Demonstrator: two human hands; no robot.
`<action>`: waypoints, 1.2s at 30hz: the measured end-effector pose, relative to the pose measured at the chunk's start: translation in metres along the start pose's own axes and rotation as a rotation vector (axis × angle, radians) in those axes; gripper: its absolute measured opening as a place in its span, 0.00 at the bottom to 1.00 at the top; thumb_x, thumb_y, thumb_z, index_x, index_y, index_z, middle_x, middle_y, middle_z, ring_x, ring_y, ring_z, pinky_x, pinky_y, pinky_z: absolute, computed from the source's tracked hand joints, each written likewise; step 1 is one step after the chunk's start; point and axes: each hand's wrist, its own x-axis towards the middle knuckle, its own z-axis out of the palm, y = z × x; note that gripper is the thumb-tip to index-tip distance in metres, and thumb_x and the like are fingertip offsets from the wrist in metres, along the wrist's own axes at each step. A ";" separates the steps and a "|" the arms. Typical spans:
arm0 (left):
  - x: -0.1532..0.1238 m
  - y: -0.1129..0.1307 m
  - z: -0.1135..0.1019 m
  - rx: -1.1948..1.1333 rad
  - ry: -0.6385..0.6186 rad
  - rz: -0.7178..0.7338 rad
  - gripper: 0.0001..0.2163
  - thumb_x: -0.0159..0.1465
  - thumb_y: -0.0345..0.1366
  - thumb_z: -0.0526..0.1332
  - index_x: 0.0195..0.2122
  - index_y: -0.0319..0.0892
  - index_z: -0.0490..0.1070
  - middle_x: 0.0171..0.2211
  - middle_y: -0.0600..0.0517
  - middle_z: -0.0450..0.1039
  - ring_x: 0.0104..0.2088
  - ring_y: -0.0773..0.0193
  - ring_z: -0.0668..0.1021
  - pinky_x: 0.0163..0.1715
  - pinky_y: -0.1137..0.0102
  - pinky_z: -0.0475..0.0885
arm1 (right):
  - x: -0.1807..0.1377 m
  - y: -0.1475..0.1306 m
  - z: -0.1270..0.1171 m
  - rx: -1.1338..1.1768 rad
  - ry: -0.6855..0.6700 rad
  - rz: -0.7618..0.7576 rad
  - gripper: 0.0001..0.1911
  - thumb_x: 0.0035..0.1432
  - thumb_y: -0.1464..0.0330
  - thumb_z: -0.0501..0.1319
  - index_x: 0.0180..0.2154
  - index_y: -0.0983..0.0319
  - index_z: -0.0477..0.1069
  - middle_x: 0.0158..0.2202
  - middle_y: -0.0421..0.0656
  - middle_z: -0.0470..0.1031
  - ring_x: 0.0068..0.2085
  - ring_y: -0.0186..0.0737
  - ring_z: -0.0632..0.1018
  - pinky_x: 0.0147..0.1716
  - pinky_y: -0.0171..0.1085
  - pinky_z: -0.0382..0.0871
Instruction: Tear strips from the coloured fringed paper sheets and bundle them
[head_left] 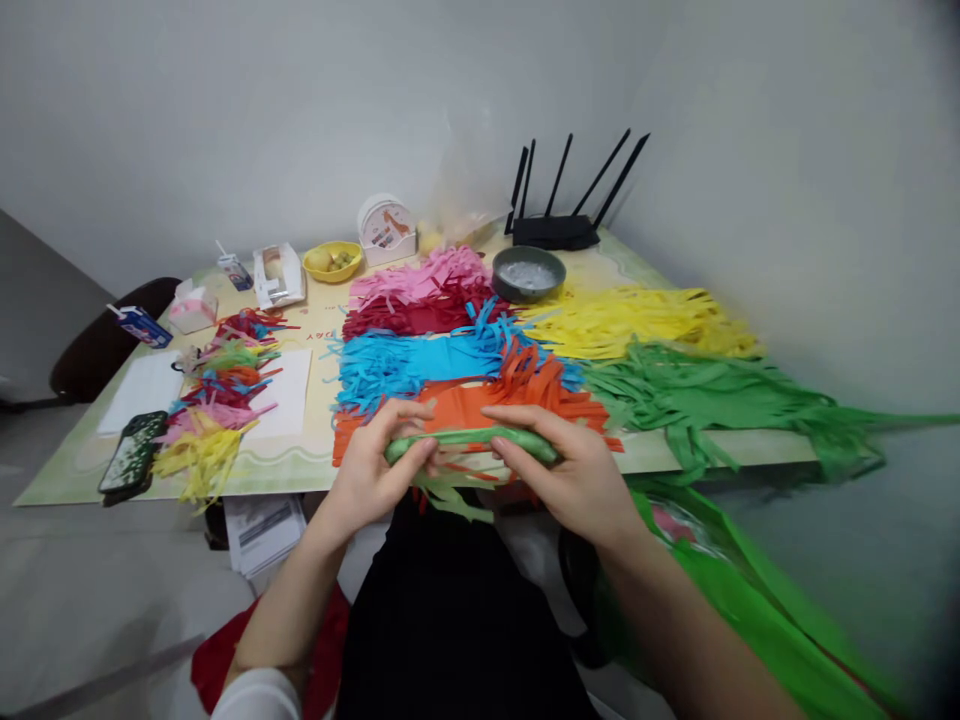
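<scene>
A rolled strip of light green tissue paper [461, 436] stretches level between my two hands in front of the table edge. My left hand [382, 455] pinches its left end between thumb and fingers. The right end is gripped the same way by my right hand [562, 470]. Pale green fringe strips [454, 497] hang below the roll, over my lap. Just beyond my hands lies orange fringed paper [457, 402], then blue fringed paper [435, 360], with dark red [420, 317] and pink [420, 280] fringed sheets behind it.
Yellow [645, 320] and green fringed paper [705, 390] cover the table's right side. A round grey bowl [529, 275] and a black router [555, 232] stand behind. At left lie a phone [133, 455] and a multicoloured tassel row [217, 390]. A green bag [750, 600] sits below right.
</scene>
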 end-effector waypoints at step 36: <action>-0.012 0.007 -0.015 0.144 -0.068 0.168 0.07 0.65 0.31 0.58 0.35 0.40 0.76 0.46 0.43 0.79 0.47 0.56 0.79 0.50 0.62 0.72 | 0.003 -0.004 0.006 0.124 0.023 -0.387 0.12 0.56 0.78 0.57 0.35 0.59 0.77 0.29 0.41 0.80 0.31 0.34 0.80 0.33 0.32 0.75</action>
